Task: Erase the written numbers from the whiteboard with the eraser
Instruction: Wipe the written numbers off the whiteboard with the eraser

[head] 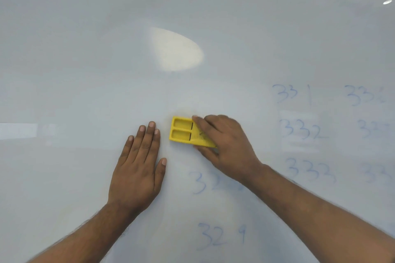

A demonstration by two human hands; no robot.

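Head view | right hand (226,145) closed around yellow eraser (186,132), pressed flat on whiteboard (85,70) for wiping | left hand (139,166) open, empty, palm down, likely bracing | blue numbers (303,132) remain at right and below.

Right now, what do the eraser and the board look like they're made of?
Eraser: yellow moulded plastic by the look, matte, with two recessed rectangular pockets on its back; its wiping side faces the board and can't be seen. The right hand grips it.
Board: smooth, glossy white surface, probably melamine or coated steel; it mirrors ceiling lights as bright patches. Which one, the look leaves open.
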